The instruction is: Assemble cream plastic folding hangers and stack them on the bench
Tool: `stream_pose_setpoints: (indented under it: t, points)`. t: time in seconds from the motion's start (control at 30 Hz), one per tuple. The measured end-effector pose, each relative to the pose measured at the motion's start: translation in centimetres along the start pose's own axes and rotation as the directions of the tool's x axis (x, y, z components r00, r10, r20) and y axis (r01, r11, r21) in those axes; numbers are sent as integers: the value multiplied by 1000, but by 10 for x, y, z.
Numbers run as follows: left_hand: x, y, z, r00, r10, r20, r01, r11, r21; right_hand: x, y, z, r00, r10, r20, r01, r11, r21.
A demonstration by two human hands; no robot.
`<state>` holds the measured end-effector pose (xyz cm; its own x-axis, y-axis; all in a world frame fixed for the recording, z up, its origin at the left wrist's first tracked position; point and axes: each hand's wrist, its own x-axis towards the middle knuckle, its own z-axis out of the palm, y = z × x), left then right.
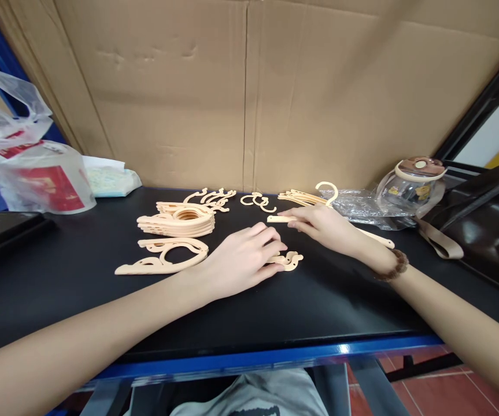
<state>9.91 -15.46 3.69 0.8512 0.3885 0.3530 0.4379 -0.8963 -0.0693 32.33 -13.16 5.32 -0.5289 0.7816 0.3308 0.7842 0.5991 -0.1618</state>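
Observation:
My left hand [249, 260] is closed over a small beige plastic hanger piece [292, 262] with curved, holed ends, low over the black tabletop. Its fingers cover much of that piece. Just to the right, my right hand [325, 226] pinches a slim beige hanger arm [277, 219] whose flat end sticks out leftward past the fingertips. Another beige length [377, 237] shows behind the right wrist; I cannot tell whether it belongs to the same part. Beyond this hand stands a hanger hook [328, 189], above a stack of beige hangers [301, 197].
Folding-hanger parts lie on the left: a neat pile [175, 222] and a nearer pair [162, 260]. Loose hooks [258, 200] and small arms [210, 197] sit at the back. Around them are a bagged tissue roll [50, 179], clear plastic wrap [348, 205], a jar [414, 188] and a dark bag [483, 225].

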Motion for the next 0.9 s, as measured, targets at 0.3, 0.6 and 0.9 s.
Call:
stream_pose_setpoints:
  t: [0.3,0.6,0.9]
  points:
    - [9,7,14,997,-67,25,68,998,-2,1,-2,0,999,-25,-30,26,1000,12]
    - [1,-3,-5,940,-340,-11,310,871,-381,1,-2,3,999,-27,-28,29,997,76]
    - [-2,-22,-11,820,-572,-2,492,706,-510,1,-8,1,999,-26,-46,33,987,157]
